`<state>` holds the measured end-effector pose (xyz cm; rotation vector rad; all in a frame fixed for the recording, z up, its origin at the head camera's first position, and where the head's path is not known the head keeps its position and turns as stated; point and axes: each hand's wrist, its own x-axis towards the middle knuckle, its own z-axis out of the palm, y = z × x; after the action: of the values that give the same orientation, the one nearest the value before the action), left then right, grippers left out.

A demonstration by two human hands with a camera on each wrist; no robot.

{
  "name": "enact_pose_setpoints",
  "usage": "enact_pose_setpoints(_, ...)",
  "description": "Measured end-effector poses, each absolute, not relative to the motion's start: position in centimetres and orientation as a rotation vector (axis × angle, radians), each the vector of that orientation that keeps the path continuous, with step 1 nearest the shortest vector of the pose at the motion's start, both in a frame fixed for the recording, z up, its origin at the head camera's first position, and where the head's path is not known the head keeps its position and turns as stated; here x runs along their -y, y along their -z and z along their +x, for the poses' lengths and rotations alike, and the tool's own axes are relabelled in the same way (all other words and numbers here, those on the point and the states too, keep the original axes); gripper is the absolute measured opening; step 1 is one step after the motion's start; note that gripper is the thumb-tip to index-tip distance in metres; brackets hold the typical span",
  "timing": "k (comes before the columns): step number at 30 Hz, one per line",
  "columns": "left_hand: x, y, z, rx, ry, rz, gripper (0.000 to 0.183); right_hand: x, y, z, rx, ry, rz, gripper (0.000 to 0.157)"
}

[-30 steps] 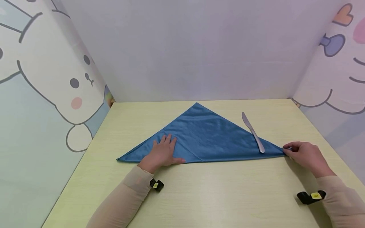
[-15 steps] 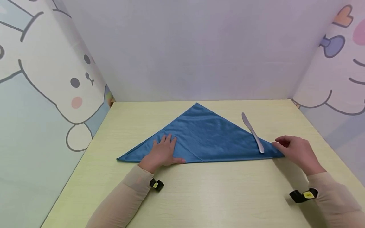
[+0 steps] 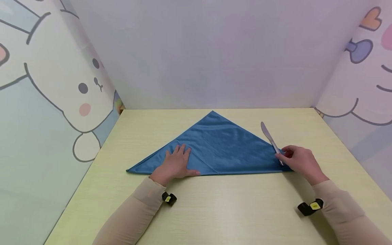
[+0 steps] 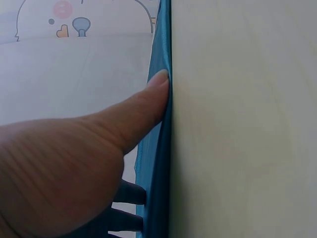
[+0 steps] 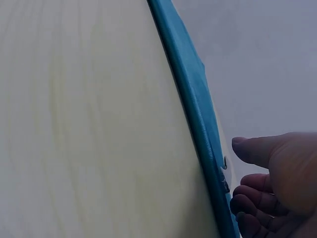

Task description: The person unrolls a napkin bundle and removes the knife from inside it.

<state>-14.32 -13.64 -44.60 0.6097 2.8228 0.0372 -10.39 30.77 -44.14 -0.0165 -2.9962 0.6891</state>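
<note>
A blue cloth (image 3: 226, 146), folded into a wide triangle, lies on the table with its long edge toward me. My left hand (image 3: 173, 165) rests flat on its left part, fingers spread. In the left wrist view the thumb (image 4: 141, 104) lies along the folded edge. A silver table knife (image 3: 268, 134) lies slanted across the cloth's right side, its blade reaching past the cloth. Over the knife's handle end is my right hand (image 3: 301, 163), thumb and fingers apart. The right wrist view shows a gap between that hand (image 5: 282, 183) and the handle end (image 5: 225, 181). The cloth's right corner is partly hidden.
The pale wooden table (image 3: 232, 207) extends in front of the cloth and to both sides. A plain backdrop (image 3: 199, 58) stands along its far edge. Cartoon-printed panels (image 3: 61, 85) flank it left and right.
My right hand has let go of the cloth's right corner and moved left to the knife's handle. The left hand stays in place on the cloth.
</note>
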Motion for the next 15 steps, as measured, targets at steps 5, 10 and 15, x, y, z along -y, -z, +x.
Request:
enact_pose_setpoints(5, 13.58, 44.66, -14.39, -2.825, -0.034, 0.609, 0.109, -30.62, 44.69, -10.54, 3.007, -0.699, -0.032, 0.06)
enact_pose_setpoints(10, 13.54, 44.61, -14.37, -2.821, -0.042, 0.603, 0.109, -30.52, 44.9, -10.62, 3.024, -0.687, -0.046, 0.06)
enact_pose_setpoints(15, 13.58, 44.49, -14.29, -2.823, -0.042, 0.605, 0.109, -30.41, 44.96, -10.73, 3.03, -0.676, -0.043, 0.05)
